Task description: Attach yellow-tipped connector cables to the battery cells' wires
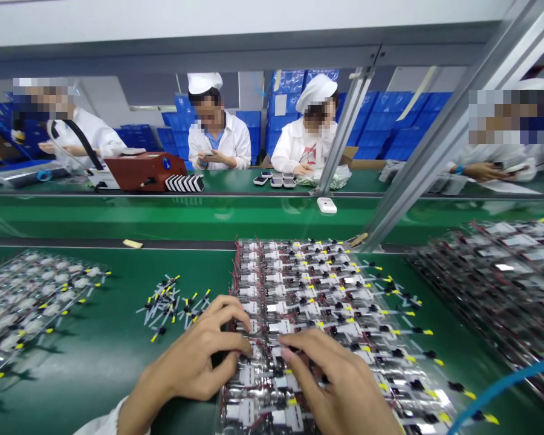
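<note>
A clear plastic tray (315, 308) with rows of small white parts, red wires and yellow-tipped black-and-white strips lies in front of me. My left hand (204, 353) reaches over its left edge, fingers bent and thumb close to the index finger. Whatever lies between those fingertips is too small to make out. From the right, my right hand (340, 380) comes over the same tray, thumb and index finger pinched together at a compartment near the left hand's fingertips. The thing in that pinch is hidden.
Loose yellow-tipped strips (165, 302) lie left of the tray. Another filled tray (40, 296) is farther left; stacked trays (494, 284) stand at right. A blue hose (508, 386) crosses the lower right corner. Beyond the green conveyor belt (254, 216), several co-workers sit.
</note>
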A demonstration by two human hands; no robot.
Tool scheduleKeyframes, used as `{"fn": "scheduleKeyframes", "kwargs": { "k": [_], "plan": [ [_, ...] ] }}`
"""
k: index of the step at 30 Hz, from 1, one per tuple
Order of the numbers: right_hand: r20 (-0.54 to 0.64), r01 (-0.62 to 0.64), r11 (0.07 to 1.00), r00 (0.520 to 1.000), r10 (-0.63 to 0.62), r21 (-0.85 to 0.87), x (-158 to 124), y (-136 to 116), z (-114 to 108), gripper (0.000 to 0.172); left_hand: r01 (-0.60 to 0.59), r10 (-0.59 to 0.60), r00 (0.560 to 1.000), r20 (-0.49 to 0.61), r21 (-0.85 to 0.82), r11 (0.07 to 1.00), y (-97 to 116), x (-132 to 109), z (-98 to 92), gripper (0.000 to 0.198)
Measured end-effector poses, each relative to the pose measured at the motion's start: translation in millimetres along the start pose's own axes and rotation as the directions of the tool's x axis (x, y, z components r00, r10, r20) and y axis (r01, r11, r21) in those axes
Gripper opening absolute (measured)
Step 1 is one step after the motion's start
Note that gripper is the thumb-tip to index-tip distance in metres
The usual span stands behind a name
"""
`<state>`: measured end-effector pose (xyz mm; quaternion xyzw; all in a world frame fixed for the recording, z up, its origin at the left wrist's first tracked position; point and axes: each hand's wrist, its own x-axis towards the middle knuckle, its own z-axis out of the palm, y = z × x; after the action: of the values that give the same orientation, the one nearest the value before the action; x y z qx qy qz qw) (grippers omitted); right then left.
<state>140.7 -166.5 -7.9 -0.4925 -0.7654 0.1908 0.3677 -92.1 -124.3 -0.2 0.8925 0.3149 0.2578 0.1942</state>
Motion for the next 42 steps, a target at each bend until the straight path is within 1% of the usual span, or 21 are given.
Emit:
{"fn": "scheduleKeyframes", "kwargs": {
  "k": [4, 9, 12, 15, 17, 21, 23, 25, 28, 32, 37, 42],
  "plan": [
    [0.022, -0.010, 1.000, 1.000, 0.010, -0.024, 0, 1, 4, 0.023, -0.026, 0.023, 0.999, 0.048, 0.046, 0.999, -4, -1, 9.3, 0.040],
    [0.084, -0.001, 0.999, 0.996, 0.005, -0.054, 4, -4, 7, 0.021, -0.047, 0.042, 0.998, 0.056, 0.087, 0.995, -5, -2, 15.8, 0.040],
    [0.122, 0.010, 0.999, 0.993, -0.004, -0.047, 7, -5, 8, 0.018, -0.053, 0.052, 0.998, 0.017, 0.040, 0.998, -5, -3, 16.6, 0.036],
    [0.144, 0.012, 1.000, 0.990, -0.009, -0.018, 9, -4, 11, 0.016, -0.053, 0.053, 0.998, -0.015, -0.044, 0.998, -4, -3, 17.1, 0.029],
    [0.147, 0.006, 1.000, 0.989, -0.005, -0.009, 10, -5, 15, 0.017, -0.055, 0.054, 0.998, -0.025, -0.085, 0.995, -3, -3, 17.7, 0.025],
    [0.142, -0.025, 1.000, 0.989, 0.027, -0.017, 14, -9, 21, 0.017, -0.069, 0.062, 0.996, -0.070, -0.114, 0.991, -4, -3, 19.7, 0.018],
    [0.146, -0.048, 0.999, 0.988, 0.051, -0.022, 16, -11, 23, 0.018, -0.065, 0.052, 0.994, -0.094, -0.147, 0.987, -5, -3, 21.0, 0.020],
    [0.163, -0.057, 0.998, 0.985, 0.059, -0.018, 17, -12, 24, 0.019, -0.046, 0.026, 0.993, -0.111, -0.186, 0.982, -7, -4, 22.4, 0.026],
    [0.189, -0.080, 0.996, 0.978, 0.085, -0.034, 17, -10, 25, 0.017, -0.013, -0.012, 0.993, -0.116, -0.216, 0.976, -9, -6, 24.3, 0.033],
    [0.210, -0.109, 0.992, 0.970, 0.119, -0.059, 15, -10, 24, 0.013, 0.005, -0.030, 0.993, -0.112, -0.217, 0.976, -10, -7, 25.9, 0.031],
    [0.197, -0.118, 0.991, 0.972, 0.127, -0.058, 15, -12, 23, 0.014, 0.006, -0.034, 0.992, -0.122, -0.223, 0.975, -9, -7, 25.9, 0.025],
    [0.232, -0.121, 0.990, 0.964, 0.133, -0.065, 14, -8, 26, 0.015, 0.041, -0.072, 0.991, -0.117, -0.249, 0.968, -8, -8, 27.6, 0.023]
  ]
}}
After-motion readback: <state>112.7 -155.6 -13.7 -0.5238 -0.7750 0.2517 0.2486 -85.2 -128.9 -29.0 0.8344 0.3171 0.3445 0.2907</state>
